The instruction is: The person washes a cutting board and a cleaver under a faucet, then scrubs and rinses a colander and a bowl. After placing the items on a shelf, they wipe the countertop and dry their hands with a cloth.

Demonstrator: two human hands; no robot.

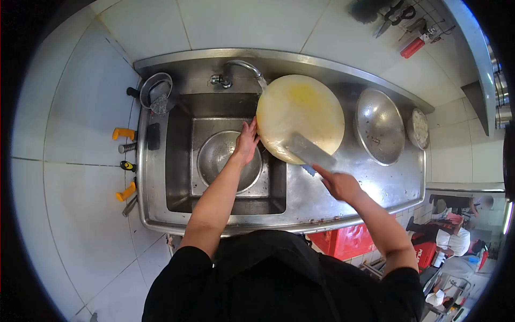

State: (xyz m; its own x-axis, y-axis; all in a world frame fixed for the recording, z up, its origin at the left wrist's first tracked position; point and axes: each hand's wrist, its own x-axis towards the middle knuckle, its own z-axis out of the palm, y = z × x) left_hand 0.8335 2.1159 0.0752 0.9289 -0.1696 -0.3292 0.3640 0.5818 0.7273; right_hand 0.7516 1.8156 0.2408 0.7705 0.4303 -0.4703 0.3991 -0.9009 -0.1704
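Note:
A thick round board (pixel 316 112), pale with a yellow stain near its top, stands at the right edge of the sink. My left hand (pixel 247 142) rests against the board's left edge with its fingers stretched out. In my right hand (pixel 342 188) is the handle of a wide-bladed tool (pixel 308 149), whose blurred blade lies over the board's lower part. The faucet (pixel 241 67) has its spout at the board's upper left edge. Below my left hand, a round metal bowl (pixel 214 161) sits in the sink basin (pixel 179 155).
On the right of the counter (pixel 332 206) are a large metal bowl (pixel 380 127) and a smaller round container (pixel 418 129). A strainer (pixel 156 90) sits at the back left. Tools with yellow handles (pixel 124 133) hang at the left edge. People (pixel 458 240) are at the far right.

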